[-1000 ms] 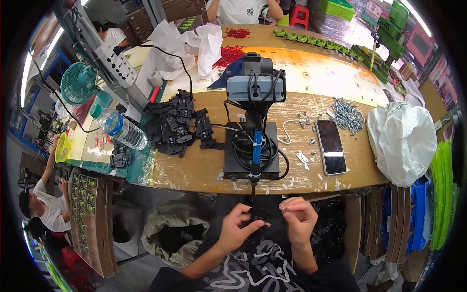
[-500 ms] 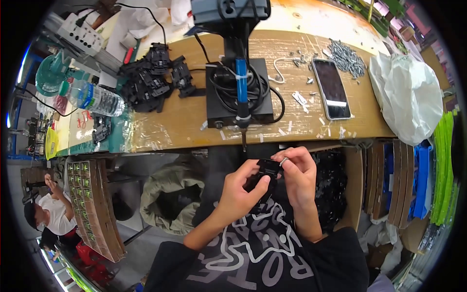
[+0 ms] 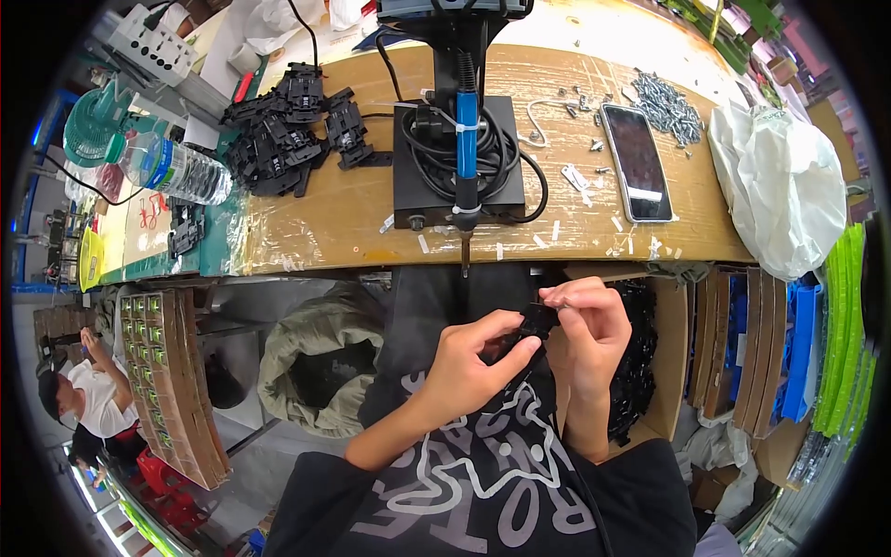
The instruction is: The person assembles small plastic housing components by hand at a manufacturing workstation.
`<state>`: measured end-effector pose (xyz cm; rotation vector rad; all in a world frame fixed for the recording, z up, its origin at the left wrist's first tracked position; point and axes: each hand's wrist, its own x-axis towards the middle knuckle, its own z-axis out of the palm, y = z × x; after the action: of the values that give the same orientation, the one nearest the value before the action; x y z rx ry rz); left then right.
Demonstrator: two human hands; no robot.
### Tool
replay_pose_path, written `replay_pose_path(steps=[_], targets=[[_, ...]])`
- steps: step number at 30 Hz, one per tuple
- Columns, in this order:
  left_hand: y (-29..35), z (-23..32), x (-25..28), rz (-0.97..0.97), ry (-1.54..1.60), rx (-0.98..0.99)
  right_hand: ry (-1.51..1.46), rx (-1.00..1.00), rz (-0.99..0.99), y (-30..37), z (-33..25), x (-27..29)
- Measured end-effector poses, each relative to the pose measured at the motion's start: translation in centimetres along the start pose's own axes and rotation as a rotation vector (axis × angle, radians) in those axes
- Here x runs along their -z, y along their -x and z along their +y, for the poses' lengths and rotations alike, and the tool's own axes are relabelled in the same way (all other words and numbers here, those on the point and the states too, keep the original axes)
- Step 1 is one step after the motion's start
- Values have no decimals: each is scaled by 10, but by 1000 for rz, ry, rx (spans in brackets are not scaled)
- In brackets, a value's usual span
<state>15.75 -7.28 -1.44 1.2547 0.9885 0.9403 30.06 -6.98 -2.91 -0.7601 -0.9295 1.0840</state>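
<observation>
My left hand (image 3: pixel 473 367) is closed around a black plastic part (image 3: pixel 536 321), holding it in front of my chest below the table edge. Thumb and fingers grip it from the left side. At the part's right end, my right hand (image 3: pixel 594 330) pinches a small metal piece that is mostly covered by the fingertips. A blue-handled soldering iron (image 3: pixel 466 139) is fixed upright on a black stand, its metal tip (image 3: pixel 465 255) pointing down over the table edge, above and left of the part.
Similar black parts (image 3: pixel 278 130) lie piled at the left, near a water bottle (image 3: pixel 176 169). On the right are a phone (image 3: pixel 637 162), a heap of small metal screws (image 3: pixel 668 107) and a white plastic bag (image 3: pixel 778 190). Below sit an open sack (image 3: pixel 320 362) and a carton (image 3: pixel 676 371) of black parts.
Both hands and the black part have shifted slightly right. The part has tilted, and the right fingertips now cover the metal piece that showed before. The table appears slightly higher in view.
</observation>
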Motion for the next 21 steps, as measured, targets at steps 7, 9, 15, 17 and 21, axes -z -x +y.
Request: replay_pose_path(steps=[7, 9, 15, 17, 21], targets=[[0, 2, 2, 16, -97, -36, 504, 96, -188, -8, -13, 1], [1, 1, 2, 37, -107, -65, 601, 144, -250, -12, -18, 1], [1, 3, 4, 63, -181, -140, 716, 205, -271, -18, -29, -7], [0, 5, 4, 73, -245, -155, 747, 222, -278, -20, -31, -9], [1, 10, 5, 70, -296, -122, 762, 209, -299, -21, -32, -12]])
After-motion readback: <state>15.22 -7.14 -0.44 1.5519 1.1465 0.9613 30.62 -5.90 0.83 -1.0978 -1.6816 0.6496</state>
